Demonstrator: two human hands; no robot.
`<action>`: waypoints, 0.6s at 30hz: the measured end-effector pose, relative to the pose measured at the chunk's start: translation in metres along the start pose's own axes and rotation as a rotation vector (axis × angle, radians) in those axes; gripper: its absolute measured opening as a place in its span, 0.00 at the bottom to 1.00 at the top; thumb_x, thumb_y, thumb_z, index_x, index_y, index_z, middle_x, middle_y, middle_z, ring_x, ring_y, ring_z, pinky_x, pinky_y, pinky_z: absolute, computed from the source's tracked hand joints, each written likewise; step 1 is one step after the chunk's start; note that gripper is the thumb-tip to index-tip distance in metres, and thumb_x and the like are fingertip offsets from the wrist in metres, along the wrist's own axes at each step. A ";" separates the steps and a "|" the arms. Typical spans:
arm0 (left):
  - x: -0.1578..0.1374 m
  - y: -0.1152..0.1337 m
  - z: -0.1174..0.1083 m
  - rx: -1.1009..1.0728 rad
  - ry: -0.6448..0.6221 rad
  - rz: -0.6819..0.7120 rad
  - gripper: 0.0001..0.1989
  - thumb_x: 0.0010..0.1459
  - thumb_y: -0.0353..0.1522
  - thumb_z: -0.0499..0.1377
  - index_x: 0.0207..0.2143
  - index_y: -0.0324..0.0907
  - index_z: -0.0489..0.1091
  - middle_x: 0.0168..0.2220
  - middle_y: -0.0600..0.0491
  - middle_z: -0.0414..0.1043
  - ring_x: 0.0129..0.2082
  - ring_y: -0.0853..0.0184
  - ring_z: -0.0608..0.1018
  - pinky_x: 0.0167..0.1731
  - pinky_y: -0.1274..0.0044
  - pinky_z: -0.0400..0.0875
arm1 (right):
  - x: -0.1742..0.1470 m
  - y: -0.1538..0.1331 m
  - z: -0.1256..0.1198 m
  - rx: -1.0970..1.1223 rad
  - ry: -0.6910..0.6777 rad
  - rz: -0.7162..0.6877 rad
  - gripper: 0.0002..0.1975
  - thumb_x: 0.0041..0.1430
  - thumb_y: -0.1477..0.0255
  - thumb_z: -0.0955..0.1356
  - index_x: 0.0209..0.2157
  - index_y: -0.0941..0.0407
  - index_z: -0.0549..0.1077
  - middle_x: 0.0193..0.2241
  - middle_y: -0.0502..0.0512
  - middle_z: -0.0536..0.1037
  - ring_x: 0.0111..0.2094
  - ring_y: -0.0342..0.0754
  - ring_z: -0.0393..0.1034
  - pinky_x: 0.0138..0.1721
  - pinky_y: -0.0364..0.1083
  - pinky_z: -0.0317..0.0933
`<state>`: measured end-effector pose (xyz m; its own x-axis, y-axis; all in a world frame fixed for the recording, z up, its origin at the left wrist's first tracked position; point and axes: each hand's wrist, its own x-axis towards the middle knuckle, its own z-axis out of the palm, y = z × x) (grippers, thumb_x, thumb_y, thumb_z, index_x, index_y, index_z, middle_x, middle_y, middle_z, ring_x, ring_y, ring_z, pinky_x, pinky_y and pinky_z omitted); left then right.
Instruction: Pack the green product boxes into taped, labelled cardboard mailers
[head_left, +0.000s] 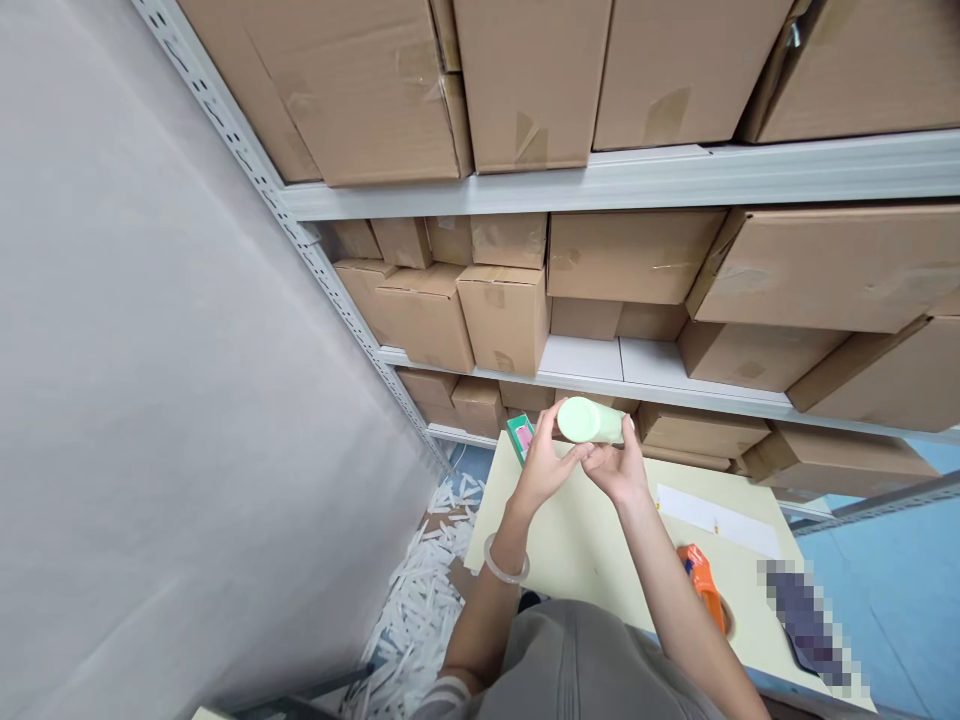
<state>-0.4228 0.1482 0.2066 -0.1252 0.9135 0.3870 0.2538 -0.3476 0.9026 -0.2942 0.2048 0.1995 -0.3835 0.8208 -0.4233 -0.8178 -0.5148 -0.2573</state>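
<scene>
I hold a pale green cylinder (589, 420) lying sideways above a light yellow table (577, 550). My left hand (546, 460) grips it from below at its near end, and a clear bangle sits on that wrist. From the right, the fingers of my right hand (616, 466) wrap under and around the cylinder. Both hands touch each other beneath it. A small green box with a pink label (520, 436) stands on the table's far left corner, just left of my left hand.
An orange tape dispenser (703, 582) and a white paper sheet (716, 520) lie on the table's right side. Metal shelving (637, 175) packed with cardboard boxes (504, 315) rises behind. A grey wall is on the left. White paper strips (420, 600) litter the floor.
</scene>
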 end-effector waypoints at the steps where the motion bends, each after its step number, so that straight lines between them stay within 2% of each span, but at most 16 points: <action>1: -0.002 -0.011 -0.006 0.006 -0.018 -0.021 0.36 0.57 0.39 0.64 0.65 0.51 0.53 0.60 0.46 0.60 0.59 0.57 0.67 0.58 0.64 0.64 | 0.002 -0.001 -0.004 -0.029 0.010 -0.032 0.16 0.61 0.55 0.67 0.43 0.52 0.72 0.35 0.52 0.80 0.37 0.46 0.76 0.33 0.44 0.74; 4: -0.008 -0.057 -0.030 0.050 -0.031 -0.156 0.36 0.54 0.40 0.65 0.63 0.47 0.56 0.60 0.44 0.61 0.59 0.56 0.68 0.59 0.61 0.62 | 0.006 -0.009 -0.019 -0.192 0.042 -0.205 0.15 0.56 0.59 0.72 0.40 0.52 0.72 0.38 0.52 0.80 0.43 0.46 0.76 0.43 0.44 0.73; 7: -0.016 -0.114 -0.051 0.113 0.075 -0.383 0.37 0.50 0.40 0.67 0.60 0.44 0.59 0.59 0.42 0.62 0.58 0.54 0.68 0.57 0.60 0.63 | 0.008 -0.015 -0.038 -0.408 0.091 -0.409 0.17 0.49 0.61 0.76 0.39 0.52 0.73 0.40 0.51 0.79 0.46 0.47 0.74 0.48 0.45 0.71; 9: -0.023 -0.147 -0.055 0.177 0.131 -0.501 0.38 0.43 0.36 0.71 0.57 0.41 0.62 0.58 0.40 0.64 0.60 0.51 0.66 0.59 0.61 0.60 | 0.010 -0.013 -0.052 -0.500 0.144 -0.486 0.20 0.45 0.62 0.77 0.40 0.53 0.73 0.42 0.51 0.79 0.47 0.48 0.73 0.49 0.47 0.70; 12: -0.032 -0.182 -0.045 0.251 0.151 -0.661 0.38 0.39 0.33 0.71 0.54 0.39 0.64 0.59 0.38 0.63 0.63 0.48 0.62 0.62 0.60 0.56 | 0.014 -0.001 -0.071 -0.578 0.209 -0.531 0.25 0.41 0.64 0.78 0.42 0.53 0.73 0.43 0.50 0.79 0.47 0.49 0.73 0.49 0.49 0.69; 15: -0.034 -0.202 -0.025 0.264 0.136 -0.748 0.37 0.38 0.32 0.71 0.52 0.37 0.64 0.58 0.36 0.63 0.64 0.43 0.59 0.61 0.56 0.54 | 0.017 0.012 -0.086 -0.653 0.200 -0.549 0.28 0.37 0.66 0.78 0.44 0.53 0.73 0.43 0.50 0.79 0.47 0.50 0.73 0.50 0.51 0.68; 16: -0.033 -0.207 -0.018 0.260 0.137 -0.747 0.37 0.38 0.32 0.71 0.51 0.37 0.64 0.56 0.35 0.64 0.64 0.42 0.59 0.61 0.56 0.54 | 0.017 0.015 -0.090 -0.675 0.190 -0.547 0.29 0.36 0.67 0.79 0.44 0.54 0.74 0.42 0.50 0.79 0.47 0.51 0.73 0.51 0.52 0.67; 18: -0.026 -0.215 -0.008 0.190 0.108 -0.569 0.33 0.40 0.36 0.71 0.49 0.38 0.64 0.54 0.37 0.66 0.63 0.43 0.59 0.60 0.56 0.55 | 0.017 0.018 -0.097 -0.713 0.178 -0.530 0.29 0.35 0.68 0.79 0.43 0.55 0.74 0.41 0.51 0.79 0.47 0.53 0.73 0.53 0.54 0.66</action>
<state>-0.4821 0.1980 0.0038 -0.3856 0.9148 -0.1200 0.2841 0.2414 0.9279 -0.2738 0.1852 0.1039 0.0881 0.9738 -0.2094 -0.3861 -0.1604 -0.9084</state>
